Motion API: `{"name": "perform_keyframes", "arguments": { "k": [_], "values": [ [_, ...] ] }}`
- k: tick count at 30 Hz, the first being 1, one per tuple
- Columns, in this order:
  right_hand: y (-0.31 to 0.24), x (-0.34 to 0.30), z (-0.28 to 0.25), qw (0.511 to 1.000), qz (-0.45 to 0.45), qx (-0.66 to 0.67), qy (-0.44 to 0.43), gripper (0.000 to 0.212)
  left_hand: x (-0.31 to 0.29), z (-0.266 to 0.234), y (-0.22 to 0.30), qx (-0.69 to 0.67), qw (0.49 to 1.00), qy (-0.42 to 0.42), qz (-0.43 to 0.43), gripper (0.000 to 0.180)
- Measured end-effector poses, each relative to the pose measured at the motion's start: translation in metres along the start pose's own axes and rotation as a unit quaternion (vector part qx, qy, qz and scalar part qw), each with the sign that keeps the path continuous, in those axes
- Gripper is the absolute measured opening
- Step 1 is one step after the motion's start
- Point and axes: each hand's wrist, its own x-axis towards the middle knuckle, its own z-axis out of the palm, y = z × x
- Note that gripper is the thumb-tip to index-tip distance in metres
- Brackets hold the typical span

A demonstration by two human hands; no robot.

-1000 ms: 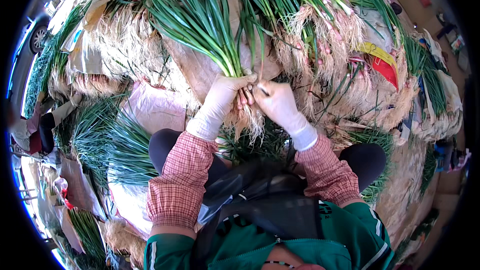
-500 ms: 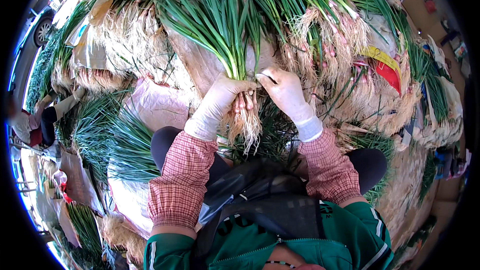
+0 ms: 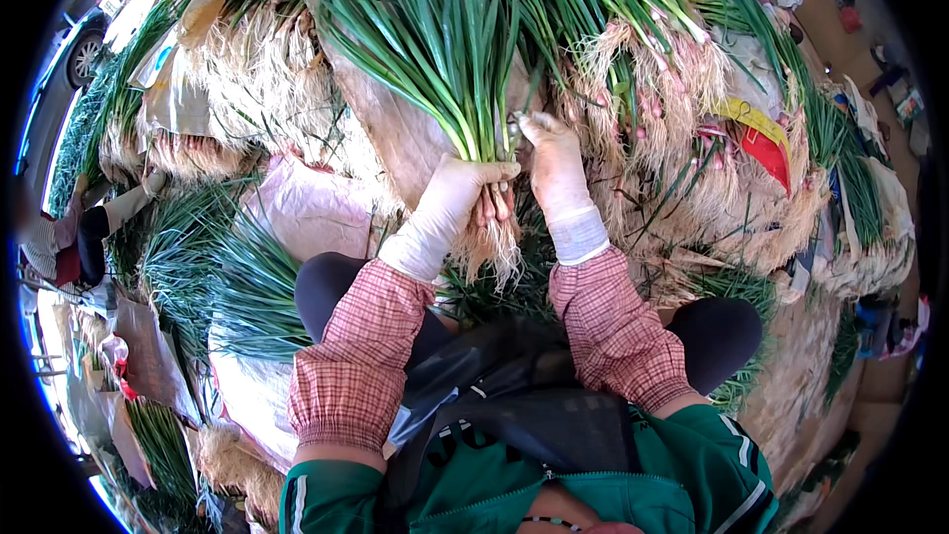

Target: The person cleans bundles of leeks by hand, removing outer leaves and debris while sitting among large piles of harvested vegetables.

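Observation:
My left hand (image 3: 457, 190), in a pale glove, is wrapped round a bunch of spring onions (image 3: 460, 59) just above the bulbs. Green leaves fan upward and away from it, while the reddish bulbs and pale roots (image 3: 489, 247) hang below the fist. Just right of the stems, my gloved right hand (image 3: 554, 153) is raised with thumb and fingers pinched together. What sits in the pinch, perhaps a thin leaf at the bunch's edge, is too small to make out.
Heaps of spring onions with long roots (image 3: 652, 79) lie right and left (image 3: 267, 64). A pile of green leaves (image 3: 252, 287) lies beside my left knee. Pale sacking (image 3: 381, 109) is under the bunch. Another person (image 3: 64, 237) sits at far left.
My right hand has moved up and slightly left along the edge of the stems. My left hand keeps its hold on the bunch, shifted only slightly.

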Motion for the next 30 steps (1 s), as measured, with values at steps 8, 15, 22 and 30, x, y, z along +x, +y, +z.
{"name": "perform_keyframes", "arguments": {
  "k": [8, 15, 22, 30],
  "values": [
    [-0.006, -0.053, -0.062, 0.857, 0.053, -0.429, -0.279, 0.017, -0.012, -0.014, 0.015, -0.001, 1.0, -0.012, 0.019, 0.021],
    [-0.017, -0.055, -0.159, 0.613, 0.01, -0.723, -0.32, 0.015, -0.02, -0.017, 0.021, -0.034, 0.999, -0.019, 0.031, 0.023],
    [-0.056, -0.003, -0.058, 0.675, -0.252, -0.69, 0.063, 0.026, -0.015, -0.002, 0.025, -0.027, 0.998, -0.052, 0.018, 0.021],
    [-0.047, -0.057, -0.026, 0.895, -0.002, -0.412, -0.171, 0.031, -0.019, 0.004, 0.026, 0.071, 0.997, -0.016, 0.002, 0.023]
  ]
}}
